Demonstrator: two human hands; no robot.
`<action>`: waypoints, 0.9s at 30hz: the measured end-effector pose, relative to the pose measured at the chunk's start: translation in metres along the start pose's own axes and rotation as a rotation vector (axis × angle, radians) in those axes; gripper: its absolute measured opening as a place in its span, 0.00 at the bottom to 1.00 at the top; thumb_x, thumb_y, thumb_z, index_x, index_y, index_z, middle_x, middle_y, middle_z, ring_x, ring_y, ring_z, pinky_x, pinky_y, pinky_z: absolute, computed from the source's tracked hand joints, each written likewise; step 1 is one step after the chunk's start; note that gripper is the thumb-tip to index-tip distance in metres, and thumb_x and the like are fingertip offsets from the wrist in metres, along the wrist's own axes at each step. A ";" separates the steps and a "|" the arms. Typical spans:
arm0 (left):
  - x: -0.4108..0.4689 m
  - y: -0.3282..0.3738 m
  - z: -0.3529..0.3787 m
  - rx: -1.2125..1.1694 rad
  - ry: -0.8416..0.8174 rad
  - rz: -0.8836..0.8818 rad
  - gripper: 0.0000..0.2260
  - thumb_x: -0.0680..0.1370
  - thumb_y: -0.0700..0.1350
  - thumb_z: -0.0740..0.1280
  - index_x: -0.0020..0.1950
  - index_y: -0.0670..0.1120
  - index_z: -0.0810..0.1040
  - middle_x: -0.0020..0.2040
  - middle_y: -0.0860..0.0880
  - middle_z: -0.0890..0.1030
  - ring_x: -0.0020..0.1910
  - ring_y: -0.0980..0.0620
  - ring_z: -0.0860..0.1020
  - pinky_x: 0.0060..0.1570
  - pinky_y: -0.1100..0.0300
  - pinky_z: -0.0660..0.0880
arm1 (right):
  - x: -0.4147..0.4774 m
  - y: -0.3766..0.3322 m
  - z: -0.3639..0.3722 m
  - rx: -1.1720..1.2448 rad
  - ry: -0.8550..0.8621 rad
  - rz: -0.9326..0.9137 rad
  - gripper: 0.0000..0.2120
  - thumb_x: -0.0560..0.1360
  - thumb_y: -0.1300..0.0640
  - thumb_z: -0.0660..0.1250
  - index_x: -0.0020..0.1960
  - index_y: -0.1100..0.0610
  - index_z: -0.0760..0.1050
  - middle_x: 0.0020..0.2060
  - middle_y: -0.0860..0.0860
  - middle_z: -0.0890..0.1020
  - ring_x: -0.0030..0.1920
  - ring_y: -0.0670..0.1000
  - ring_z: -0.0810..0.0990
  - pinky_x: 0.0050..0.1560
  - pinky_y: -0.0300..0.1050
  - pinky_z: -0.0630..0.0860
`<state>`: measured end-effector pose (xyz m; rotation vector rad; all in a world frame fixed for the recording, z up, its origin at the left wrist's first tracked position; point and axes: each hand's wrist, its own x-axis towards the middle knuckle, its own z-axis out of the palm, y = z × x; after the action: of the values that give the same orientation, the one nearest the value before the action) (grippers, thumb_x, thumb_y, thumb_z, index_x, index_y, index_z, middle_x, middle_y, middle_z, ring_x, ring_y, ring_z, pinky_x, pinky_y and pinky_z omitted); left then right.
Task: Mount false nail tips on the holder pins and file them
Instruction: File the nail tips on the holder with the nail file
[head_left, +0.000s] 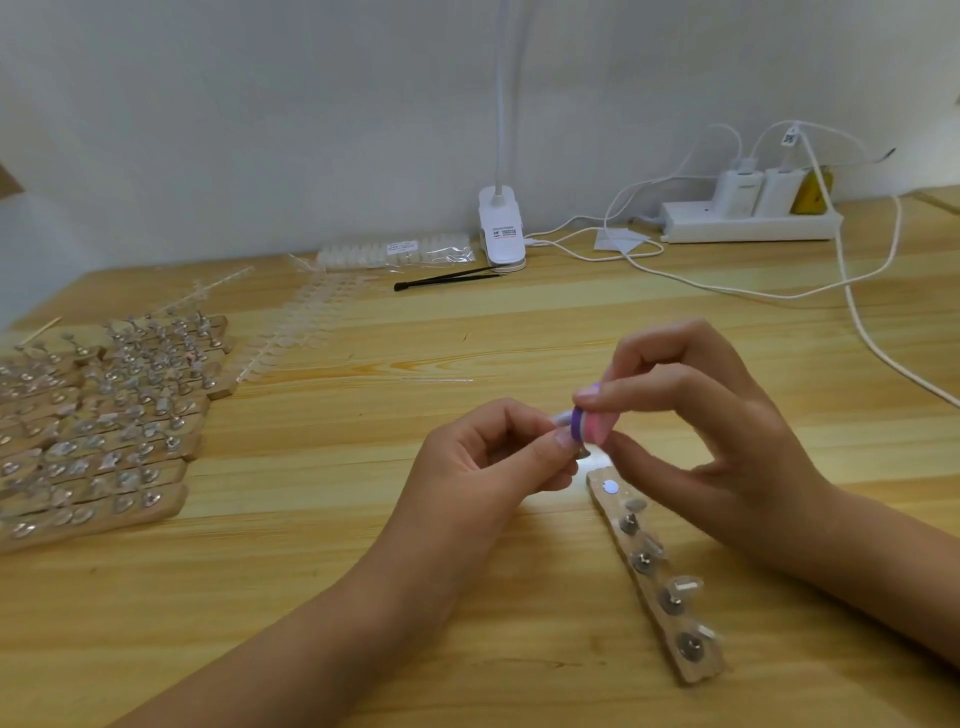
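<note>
Filing step in hand: left hand (483, 460) pinches a pin-mounted nail tip (560, 419), right hand (701, 436) grips the purple-pink file (589, 427); next, likely reseat the pin on the near-right holder strip (610, 512).

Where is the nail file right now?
In the head view, right of centre: the right hand pinches the file against a pin the left hand holds, near the lone strip's far end.
</note>
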<state>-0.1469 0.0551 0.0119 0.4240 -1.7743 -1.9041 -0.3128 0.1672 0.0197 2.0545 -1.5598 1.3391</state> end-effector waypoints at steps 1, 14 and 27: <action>0.000 0.000 0.000 -0.005 -0.002 -0.004 0.07 0.69 0.54 0.74 0.40 0.52 0.83 0.40 0.53 0.84 0.42 0.57 0.82 0.46 0.65 0.77 | 0.000 0.000 0.000 -0.007 -0.003 -0.003 0.10 0.76 0.60 0.69 0.57 0.54 0.78 0.49 0.54 0.74 0.53 0.50 0.77 0.54 0.50 0.75; 0.004 0.000 -0.001 0.130 0.005 0.004 0.07 0.69 0.54 0.78 0.43 0.53 0.85 0.43 0.54 0.85 0.44 0.59 0.82 0.46 0.69 0.76 | -0.004 0.041 -0.017 -0.314 -0.303 0.454 0.14 0.74 0.61 0.72 0.59 0.52 0.81 0.49 0.49 0.76 0.54 0.54 0.74 0.57 0.44 0.68; 0.010 -0.004 0.012 0.590 -0.066 0.086 0.05 0.72 0.47 0.76 0.41 0.58 0.84 0.47 0.62 0.81 0.41 0.63 0.78 0.41 0.71 0.72 | 0.035 -0.030 -0.095 -0.381 -0.395 0.422 0.23 0.75 0.29 0.54 0.36 0.45 0.75 0.39 0.39 0.79 0.39 0.42 0.79 0.38 0.47 0.78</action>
<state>-0.1622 0.0594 0.0104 0.4777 -2.3470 -1.3210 -0.3364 0.2188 0.1091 1.8867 -2.3070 0.6703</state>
